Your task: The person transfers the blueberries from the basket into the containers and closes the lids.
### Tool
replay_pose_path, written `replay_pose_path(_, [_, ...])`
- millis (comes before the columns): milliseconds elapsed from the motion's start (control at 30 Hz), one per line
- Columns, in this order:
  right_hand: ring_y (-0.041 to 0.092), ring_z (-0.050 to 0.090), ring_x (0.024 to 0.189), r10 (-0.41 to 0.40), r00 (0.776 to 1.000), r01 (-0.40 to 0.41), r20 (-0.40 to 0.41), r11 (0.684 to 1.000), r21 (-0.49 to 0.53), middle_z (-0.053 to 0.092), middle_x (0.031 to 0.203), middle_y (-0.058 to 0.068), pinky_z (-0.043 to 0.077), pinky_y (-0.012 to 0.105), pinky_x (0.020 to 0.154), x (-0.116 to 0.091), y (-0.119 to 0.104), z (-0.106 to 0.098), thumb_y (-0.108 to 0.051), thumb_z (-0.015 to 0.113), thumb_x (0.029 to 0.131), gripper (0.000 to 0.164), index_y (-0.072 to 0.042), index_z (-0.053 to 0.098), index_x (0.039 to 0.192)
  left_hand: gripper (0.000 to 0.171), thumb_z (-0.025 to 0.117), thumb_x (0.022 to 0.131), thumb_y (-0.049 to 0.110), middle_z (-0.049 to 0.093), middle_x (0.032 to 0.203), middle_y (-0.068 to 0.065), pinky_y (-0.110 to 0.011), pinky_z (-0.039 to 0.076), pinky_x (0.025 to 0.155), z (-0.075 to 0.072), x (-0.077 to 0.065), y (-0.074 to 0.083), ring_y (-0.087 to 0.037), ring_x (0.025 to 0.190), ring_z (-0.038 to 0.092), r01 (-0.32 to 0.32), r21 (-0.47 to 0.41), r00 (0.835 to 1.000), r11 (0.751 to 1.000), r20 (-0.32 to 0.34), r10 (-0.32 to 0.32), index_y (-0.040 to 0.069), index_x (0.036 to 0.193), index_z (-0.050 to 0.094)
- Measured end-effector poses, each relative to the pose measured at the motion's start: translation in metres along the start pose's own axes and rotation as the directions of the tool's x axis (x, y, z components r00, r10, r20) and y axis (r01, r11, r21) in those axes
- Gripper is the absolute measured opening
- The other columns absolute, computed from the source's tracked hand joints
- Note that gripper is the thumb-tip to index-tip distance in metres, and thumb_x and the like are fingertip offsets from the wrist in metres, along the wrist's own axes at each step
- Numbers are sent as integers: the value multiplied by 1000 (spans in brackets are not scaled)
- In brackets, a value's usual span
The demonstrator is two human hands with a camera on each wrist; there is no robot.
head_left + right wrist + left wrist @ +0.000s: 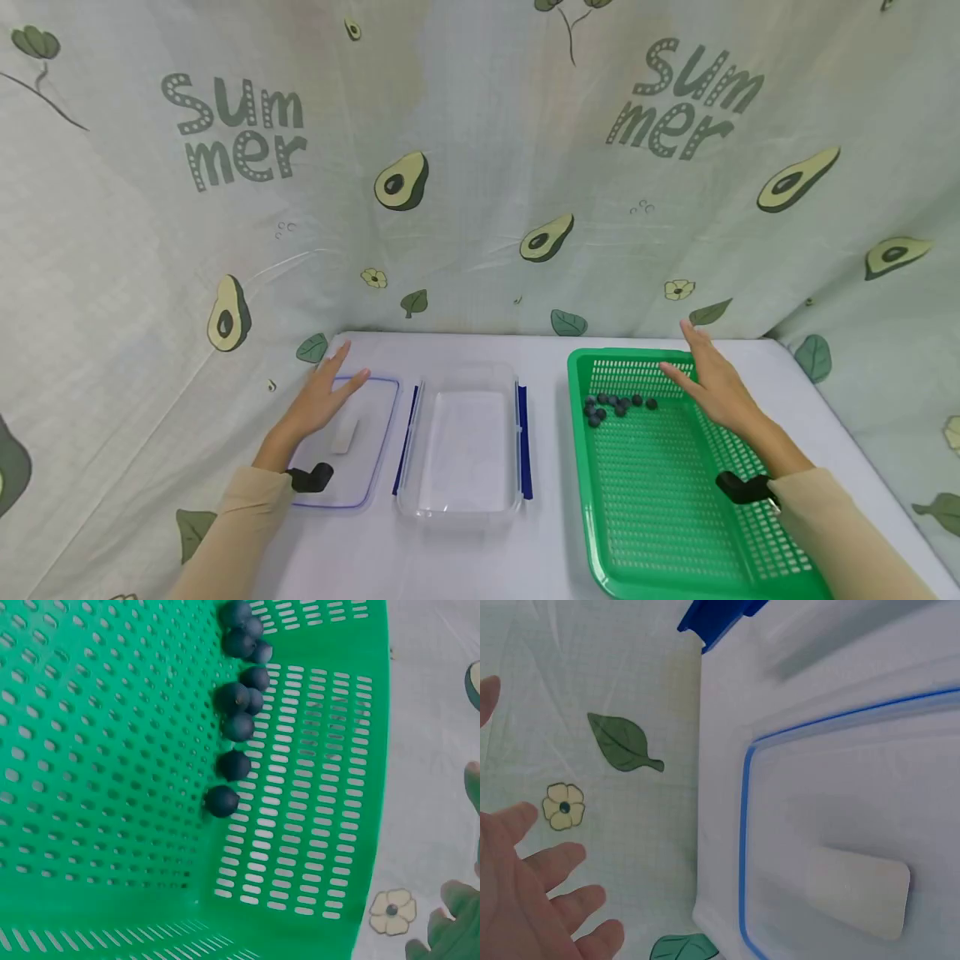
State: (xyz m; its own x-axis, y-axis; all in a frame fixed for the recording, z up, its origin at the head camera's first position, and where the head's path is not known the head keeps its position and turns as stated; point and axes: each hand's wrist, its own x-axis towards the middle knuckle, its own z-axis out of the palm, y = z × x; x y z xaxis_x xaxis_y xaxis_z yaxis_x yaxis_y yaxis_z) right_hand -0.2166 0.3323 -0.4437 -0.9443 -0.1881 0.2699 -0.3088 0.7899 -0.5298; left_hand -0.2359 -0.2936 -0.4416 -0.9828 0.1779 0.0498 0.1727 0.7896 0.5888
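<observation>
My left hand hovers over a clear lid with a blue seal, its fingers extended and nothing held. A small whitish rectangular piece shows at that lid, under the hand. To the lid's right stands a clear rectangular container with blue side clips. Above the right side of a green perforated basket, my right hand is raised with straight fingers, touching nothing. Several blueberries lie gathered along the basket's far end, toward its left corner.
A white-covered table bears all these things. Behind and beside it hangs a pale cloth printed with avocados, leaves and lettering. The basket's raised rim stands to the right of the container.
</observation>
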Motion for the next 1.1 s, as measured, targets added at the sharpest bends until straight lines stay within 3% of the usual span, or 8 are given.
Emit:
replay_pose_path(100, [52,21,141,47,997,-40,-60,993,113,16,162,22,22,70,108,-1,-4,3,-33,55,104,76,-17,8,161,82,47,102,54,13,164,-19,-67,13,114,3,0,2,-46,147,11,24,-108,999,994,44,-20,13,161,9])
replay_pose_path(200, [46,43,132,93,981,-58,-171,978,200,38,154,20,42,45,107,-2,-7,10,-29,57,103,65,-13,27,158,79,48,102,51,17,162,-20,-65,16,114,7,0,5,-44,147,15,19,-173,998,985,56,-10,11,161,11])
replay_pose_path(300, [21,59,122,130,955,-57,-265,962,268,55,140,21,46,13,93,-2,-10,19,-25,62,101,53,-5,46,148,76,51,103,45,25,160,-22,-60,20,115,12,0,6,-42,146,21,-2,-234,999,972,36,11,9,160,15])
replay_pose_path(367, [3,61,113,154,941,-56,-301,949,309,61,131,22,43,4,86,-2,-12,25,-22,65,99,46,0,56,138,74,53,103,40,29,158,-23,-57,23,115,15,0,6,-41,144,26,-9,-284,999,959,28,18,8,160,17])
replay_pose_path(500, [-13,58,96,213,927,-82,-308,918,388,69,118,18,46,6,80,-3,-13,35,-20,70,95,37,4,66,123,69,58,102,28,38,151,-27,-54,30,112,22,0,5,-41,138,37,-24,-377,999,926,17,33,4,158,24])
replay_pose_path(800, [-7,64,89,262,934,-105,-242,851,514,70,111,22,51,10,75,-4,-14,55,-13,73,92,34,10,66,116,61,66,98,30,57,137,-20,-45,44,105,37,-4,8,-35,127,53,27,-437,999,899,-8,-34,3,149,45])
replay_pose_path(900, [-6,65,88,281,935,-122,-215,826,551,69,111,26,52,11,74,-4,-11,62,-9,74,91,34,12,66,116,58,67,97,28,59,135,-21,-36,49,99,42,-7,12,-36,124,56,39,-486,999,873,-5,-47,1,145,49])
replay_pose_path(1100, [-7,64,83,283,937,-139,-205,840,525,67,110,32,53,12,68,-9,-14,66,-8,75,90,32,14,66,112,54,71,95,18,58,134,-25,-24,53,90,54,-6,16,-26,115,63,52,-581,998,812,15,-53,-6,140,52])
